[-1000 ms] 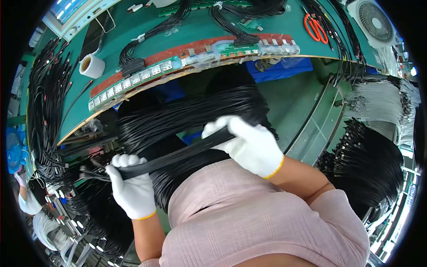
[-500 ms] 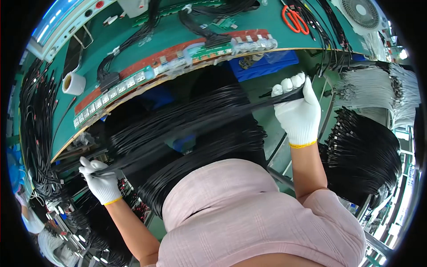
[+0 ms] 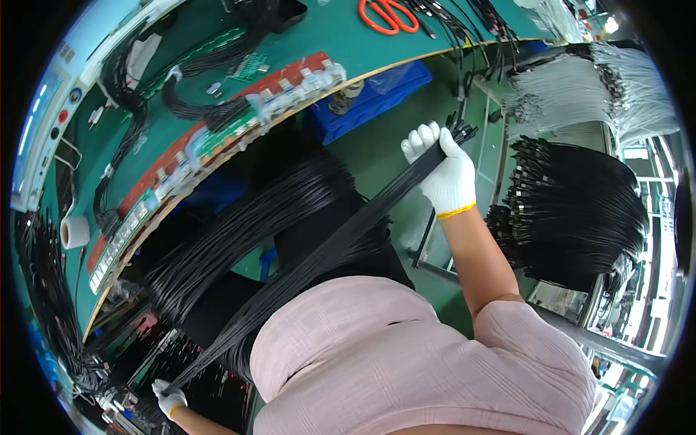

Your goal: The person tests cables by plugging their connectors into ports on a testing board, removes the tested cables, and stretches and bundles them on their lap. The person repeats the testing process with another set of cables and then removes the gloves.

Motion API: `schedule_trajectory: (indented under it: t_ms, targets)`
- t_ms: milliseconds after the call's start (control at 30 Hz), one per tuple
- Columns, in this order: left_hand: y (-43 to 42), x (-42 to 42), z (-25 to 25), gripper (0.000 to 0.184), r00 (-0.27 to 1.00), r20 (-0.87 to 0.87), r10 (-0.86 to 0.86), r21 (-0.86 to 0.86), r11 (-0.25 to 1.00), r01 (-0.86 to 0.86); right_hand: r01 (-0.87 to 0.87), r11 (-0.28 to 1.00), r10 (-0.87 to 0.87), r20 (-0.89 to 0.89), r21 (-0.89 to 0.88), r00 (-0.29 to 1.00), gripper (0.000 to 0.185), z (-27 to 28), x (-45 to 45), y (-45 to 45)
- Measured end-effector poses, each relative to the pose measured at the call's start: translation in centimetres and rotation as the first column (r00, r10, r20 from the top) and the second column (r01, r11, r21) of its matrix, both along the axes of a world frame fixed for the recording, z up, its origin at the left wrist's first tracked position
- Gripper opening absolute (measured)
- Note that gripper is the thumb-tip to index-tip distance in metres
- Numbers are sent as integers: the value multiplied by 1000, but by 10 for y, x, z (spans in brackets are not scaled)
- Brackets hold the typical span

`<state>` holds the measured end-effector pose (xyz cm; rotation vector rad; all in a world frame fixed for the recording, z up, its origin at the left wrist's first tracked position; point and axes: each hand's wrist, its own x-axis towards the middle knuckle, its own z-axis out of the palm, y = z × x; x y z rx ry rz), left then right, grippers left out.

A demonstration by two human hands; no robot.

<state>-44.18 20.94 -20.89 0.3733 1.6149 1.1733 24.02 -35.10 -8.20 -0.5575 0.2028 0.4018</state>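
Observation:
A long bundle of thin black cables (image 3: 319, 254) is stretched diagonally in front of my body. My right hand (image 3: 451, 177), in a white glove with a yellow cuff edge, is closed around its upper end, and the cable tips stick out past the thumb. At the lower left, my gloved left hand (image 3: 169, 399) grips the other end; its fingers are small in view. More black cables (image 3: 246, 217) lie across my lap behind the held bundle.
On the green bench (image 3: 341, 51) are a fixture strip with white connectors (image 3: 138, 225), red-handled scissors (image 3: 388, 14) and a white tape roll (image 3: 75, 232). A blue bin (image 3: 370, 101) sits below. Black cables (image 3: 580, 210) and grey cables (image 3: 558, 98) hang at right.
The held bundle has tilted from nearly level to a steeper diagonal. My left hand has moved down, while the view has turned so the bench sits farther left.

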Motion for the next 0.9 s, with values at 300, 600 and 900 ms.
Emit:
schedule_trajectory:
  t_ms: [300, 600, 900]
  targets:
    - [-47, 76, 52, 29, 853, 498, 155, -39, 987, -156, 12, 775, 41, 71, -632, 997, 36, 26, -7, -11]
    - [-38, 54, 61, 38, 943, 325, 73, 36, 995, -90, 315, 928, -340, -103, -199, 935, 23, 53, 14, 5]
    - [-133, 227, 179, 33, 615, -361, -701, -107, 687, 719, 135, 289, 150, 184, -948, 971, 27, 89, -4, 11]
